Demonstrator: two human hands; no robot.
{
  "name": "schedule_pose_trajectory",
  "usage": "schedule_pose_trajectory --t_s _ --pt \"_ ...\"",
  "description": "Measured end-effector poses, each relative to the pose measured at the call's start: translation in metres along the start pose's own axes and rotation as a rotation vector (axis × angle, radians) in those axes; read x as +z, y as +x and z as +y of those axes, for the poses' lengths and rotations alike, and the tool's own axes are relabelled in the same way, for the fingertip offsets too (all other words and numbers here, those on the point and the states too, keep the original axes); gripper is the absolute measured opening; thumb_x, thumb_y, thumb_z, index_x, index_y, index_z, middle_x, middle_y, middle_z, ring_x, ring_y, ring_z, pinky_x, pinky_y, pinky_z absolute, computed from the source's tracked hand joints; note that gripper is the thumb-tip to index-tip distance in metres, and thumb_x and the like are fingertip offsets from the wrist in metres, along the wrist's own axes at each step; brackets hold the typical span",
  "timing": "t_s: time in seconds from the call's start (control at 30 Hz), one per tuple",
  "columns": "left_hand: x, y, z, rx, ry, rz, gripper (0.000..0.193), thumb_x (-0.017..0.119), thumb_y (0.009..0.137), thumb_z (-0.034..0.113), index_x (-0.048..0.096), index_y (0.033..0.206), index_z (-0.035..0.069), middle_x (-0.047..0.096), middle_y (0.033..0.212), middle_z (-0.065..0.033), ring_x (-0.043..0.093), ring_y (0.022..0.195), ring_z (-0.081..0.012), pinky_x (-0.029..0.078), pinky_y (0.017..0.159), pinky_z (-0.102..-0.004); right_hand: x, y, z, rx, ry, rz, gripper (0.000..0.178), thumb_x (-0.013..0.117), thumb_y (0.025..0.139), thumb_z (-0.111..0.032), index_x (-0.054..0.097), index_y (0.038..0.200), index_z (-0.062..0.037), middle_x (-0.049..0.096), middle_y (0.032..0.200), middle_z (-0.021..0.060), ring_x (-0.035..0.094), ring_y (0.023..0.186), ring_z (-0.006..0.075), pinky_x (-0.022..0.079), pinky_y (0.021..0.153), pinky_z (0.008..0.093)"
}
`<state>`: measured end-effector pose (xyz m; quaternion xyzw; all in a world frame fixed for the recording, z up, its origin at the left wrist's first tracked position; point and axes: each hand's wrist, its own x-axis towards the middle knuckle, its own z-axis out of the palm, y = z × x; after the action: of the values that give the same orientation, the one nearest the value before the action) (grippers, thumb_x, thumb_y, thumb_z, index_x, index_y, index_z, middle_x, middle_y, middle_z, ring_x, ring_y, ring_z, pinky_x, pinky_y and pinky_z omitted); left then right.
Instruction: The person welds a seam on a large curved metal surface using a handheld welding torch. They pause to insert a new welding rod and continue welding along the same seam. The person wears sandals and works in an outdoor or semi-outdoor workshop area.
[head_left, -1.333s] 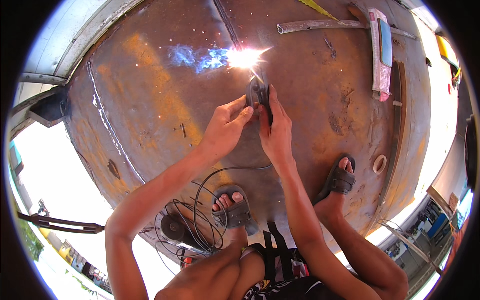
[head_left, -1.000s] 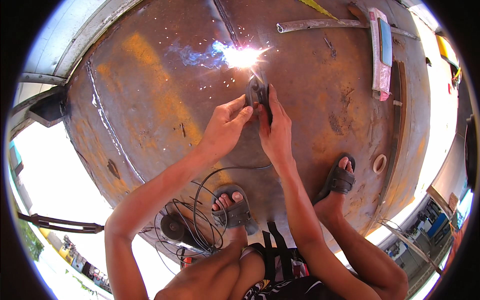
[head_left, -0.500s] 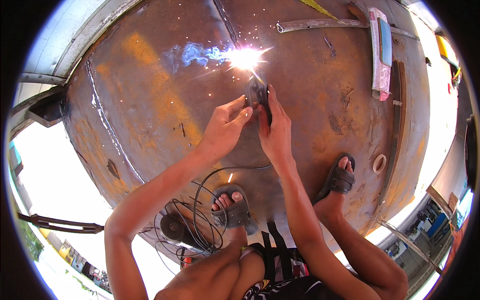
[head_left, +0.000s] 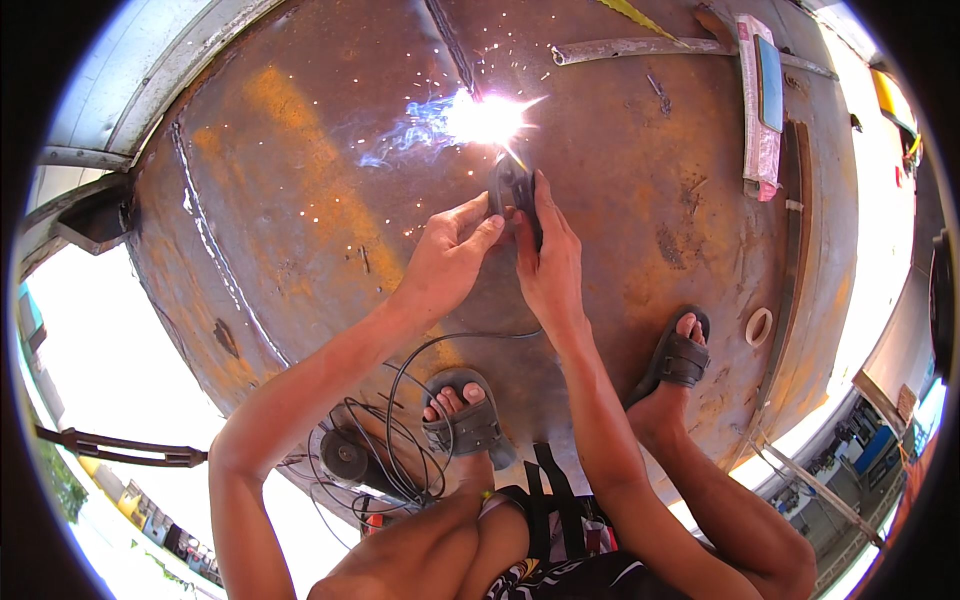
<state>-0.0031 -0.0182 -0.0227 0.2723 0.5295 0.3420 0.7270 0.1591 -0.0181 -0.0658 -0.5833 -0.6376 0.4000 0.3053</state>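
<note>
My right hand is wrapped round a black welding electrode holder. From the left side, the closed fingers of my left hand grip the same holder near its jaws. A very bright welding arc burns just beyond the holder. Its glare hides the electrode's tip and the spot it meets. Above the arc, a dark seam runs up the rusty steel plate. Bluish smoke drifts left, with sparks scattered around. Below my right hand hangs a black cable.
A pink-and-white packet with a blue pad lies at the right. A pipe, a pale ring and a long bar rest nearby. Looped cable surrounds a dark cylindrical object beside my sandaled foot.
The glare has spread slightly to the left. The smoke has changed shape and hangs lower, and the sparks have shifted. Both hands stay almost still on the holder.
</note>
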Motion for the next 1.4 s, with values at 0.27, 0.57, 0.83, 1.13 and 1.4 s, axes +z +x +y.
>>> schedule_pose_trajectory --t_s 0.27,0.57,0.83,1.13,1.4 --pt "0.001 0.0 -0.001 -0.043 -0.042 0.0 0.043 0.05 0.111 0.016 0.05 0.15 -0.002 0.063 0.14 -0.0122 0.063 0.125 -0.0225 0.05 0.112 -0.038 0.001 -0.001 0.003 -0.021 -0.01 0.01 0.059 0.059 0.101 -0.001 0.041 0.157 -0.0045 0.068 0.115 0.0261 0.069 0.097 0.0462 0.055 0.082 0.0485" --pt "0.006 0.0 0.001 -0.044 -0.073 0.033 0.04 0.05 0.11 0.012 0.054 0.147 -0.003 0.066 0.131 -0.0076 0.062 0.118 -0.0147 0.049 0.107 -0.0327 0.001 -0.001 0.002 -0.002 -0.012 0.008 0.058 0.059 0.101 -0.001 0.041 0.157 -0.0041 0.068 0.115 0.0263 0.069 0.096 0.0464 0.054 0.082 0.0489" --pt "0.001 0.0 -0.003 -0.049 -0.019 0.008 0.043 0.051 0.111 0.017 0.05 0.15 -0.002 0.063 0.14 -0.0114 0.063 0.125 -0.0223 0.05 0.111 -0.0381 0.001 -0.002 0.002 0.004 -0.017 0.0 0.058 0.059 0.101 -0.001 0.041 0.157 -0.0035 0.068 0.112 0.0259 0.069 0.095 0.0457 0.054 0.081 0.0482" --pt "-0.001 0.001 -0.007 -0.053 -0.005 0.004 0.044 0.053 0.111 0.02 0.052 0.151 0.002 0.063 0.141 -0.0087 0.064 0.123 -0.0203 0.049 0.111 -0.038 0.0 -0.001 0.0 0.009 -0.016 -0.005 0.058 0.059 0.101 -0.002 0.042 0.156 -0.0028 0.068 0.111 0.0265 0.069 0.094 0.0463 0.054 0.08 0.0487" --pt "0.006 -0.002 -0.001 -0.022 -0.062 0.049 0.038 0.051 0.109 0.012 0.059 0.143 -0.004 0.069 0.123 -0.0048 0.062 0.111 -0.01 0.048 0.1 -0.0282 0.0 -0.003 0.001 0.004 -0.036 0.007 0.057 0.059 0.101 -0.002 0.042 0.155 -0.0024 0.068 0.111 0.0267 0.069 0.094 0.0469 0.054 0.08 0.049"
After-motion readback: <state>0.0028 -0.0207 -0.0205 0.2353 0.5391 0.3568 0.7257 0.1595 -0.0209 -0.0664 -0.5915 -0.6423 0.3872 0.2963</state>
